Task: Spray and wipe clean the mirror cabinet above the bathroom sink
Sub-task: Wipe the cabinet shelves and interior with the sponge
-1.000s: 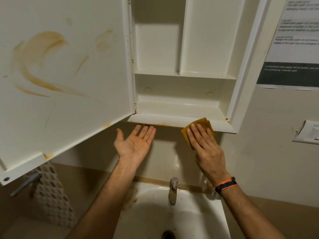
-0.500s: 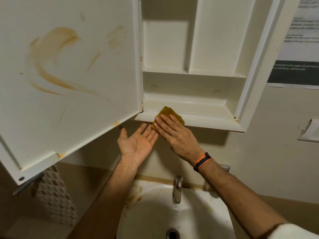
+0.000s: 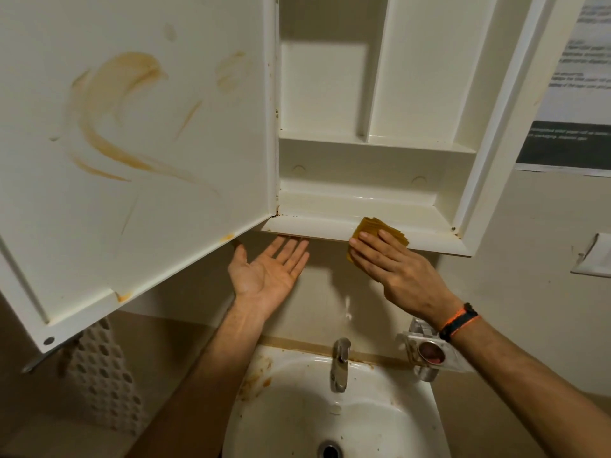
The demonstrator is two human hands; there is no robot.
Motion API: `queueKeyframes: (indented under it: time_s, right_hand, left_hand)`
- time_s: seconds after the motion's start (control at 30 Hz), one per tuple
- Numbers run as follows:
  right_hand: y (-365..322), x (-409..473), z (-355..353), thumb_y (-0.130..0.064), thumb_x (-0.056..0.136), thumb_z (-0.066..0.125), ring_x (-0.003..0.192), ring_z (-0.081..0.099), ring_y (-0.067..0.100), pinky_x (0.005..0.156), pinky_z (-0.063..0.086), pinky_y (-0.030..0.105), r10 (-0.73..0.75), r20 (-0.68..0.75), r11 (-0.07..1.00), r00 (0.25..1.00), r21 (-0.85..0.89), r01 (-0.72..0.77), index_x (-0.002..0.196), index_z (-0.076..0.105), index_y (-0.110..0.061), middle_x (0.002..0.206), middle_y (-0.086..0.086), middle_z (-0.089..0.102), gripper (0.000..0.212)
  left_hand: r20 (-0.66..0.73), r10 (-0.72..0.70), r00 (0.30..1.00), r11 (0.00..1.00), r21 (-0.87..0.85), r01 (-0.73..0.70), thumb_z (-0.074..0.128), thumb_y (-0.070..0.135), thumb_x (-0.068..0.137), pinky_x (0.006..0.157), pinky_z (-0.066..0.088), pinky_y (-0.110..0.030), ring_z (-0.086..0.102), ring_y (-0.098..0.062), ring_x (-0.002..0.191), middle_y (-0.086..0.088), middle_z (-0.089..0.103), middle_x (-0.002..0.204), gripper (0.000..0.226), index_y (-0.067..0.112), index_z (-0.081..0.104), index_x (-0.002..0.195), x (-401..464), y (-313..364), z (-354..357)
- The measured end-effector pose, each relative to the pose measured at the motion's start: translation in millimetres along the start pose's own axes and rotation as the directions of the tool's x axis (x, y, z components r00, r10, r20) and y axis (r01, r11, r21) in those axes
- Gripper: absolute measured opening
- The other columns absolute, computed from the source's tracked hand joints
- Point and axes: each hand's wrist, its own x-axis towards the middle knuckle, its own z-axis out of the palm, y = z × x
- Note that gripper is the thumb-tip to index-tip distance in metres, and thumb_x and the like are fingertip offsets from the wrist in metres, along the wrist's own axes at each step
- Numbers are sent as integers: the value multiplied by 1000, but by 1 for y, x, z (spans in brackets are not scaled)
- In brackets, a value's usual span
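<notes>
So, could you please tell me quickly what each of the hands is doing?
Left hand: open, palm up, empty.
Right hand: open, flat fingers pressing the yellow cloth.

A single head-worn camera is looking forward and slightly upward from close range, taking in the open cabinet (image 3: 370, 133) above and the sink (image 3: 390, 421) at the bottom edge (wide-angle, so straight lines are bowing near the borders).

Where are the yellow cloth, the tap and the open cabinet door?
yellow cloth (image 3: 375, 227): head view, upper folded part above the fingers.
tap (image 3: 339, 365): head view, middle of the metal spout.
cabinet door (image 3: 185, 166): head view, stained inner face.
</notes>
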Motion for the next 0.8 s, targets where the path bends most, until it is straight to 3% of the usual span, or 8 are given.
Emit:
queueKeyframes:
  time_s: [0.3,0.43,0.6,0.8]
  right_hand:
    - [-30,75,3,-5,88,30,136,45,26,115,30,43,-104,22,993,994,54,103,133,57,-6,144,9,51,52]
    - [-20,55,1,-5,88,28,135,46,24,115,30,43,-96,48,995,994,41,94,130,60,-7,142,8,52,53]
    - [11,-8,-4,5,84,34,130,51,27,112,36,47,-20,-9,994,1000,104,21,124,65,-6,138,9,56,52]
    - [22,-28,-6,5,82,35,132,49,28,116,26,44,22,-18,995,1000,94,-20,125,65,-6,139,10,55,53]
  left_hand:
    - [-40,1,999,1000,19,0,25,65,94,113,29,-50,35,-37,140,-25,40,147,79,-4,51,124,1,2,1]
    - [-21,0,1000,1000,1,0,25,65,94,114,32,-52,46,-42,131,-26,45,143,80,-3,48,129,2,2,1]
    - [-28,24,999,999,-46,-25,32,65,94,110,36,-53,52,-44,122,-27,51,132,75,-2,52,122,2,-6,3]
    - [-41,48,998,993,-106,-52,38,63,93,106,39,-54,53,-43,118,-27,52,127,72,-2,51,123,2,-15,8]
